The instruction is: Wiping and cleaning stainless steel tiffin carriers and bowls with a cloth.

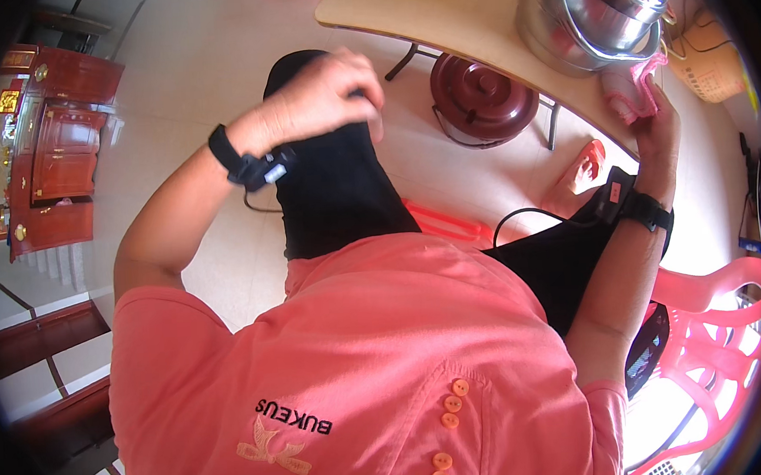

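My left hand [336, 93] is raised over my black-trousered left leg, its fingers curled towards the thumb. It is blurred, and whether anything is between the fingertips cannot be told. On the right, my right hand [660, 122] grips a pink and white cloth [630, 95] at the edge of a light wooden-topped table [399, 4]. Just beyond the cloth stand stacked stainless steel pots or basins [558, 37], with reddish patches showing on the metal. Each wrist wears a black strap with a small device and cable.
Beneath the table, a dark red round lidded container [484, 97] sits on the floor near folding metal legs. A pink plastic chair [717, 289] is at my right, a cardboard box [710, 70] beyond the pots. Red wooden cabinets [65, 152] stand far left.
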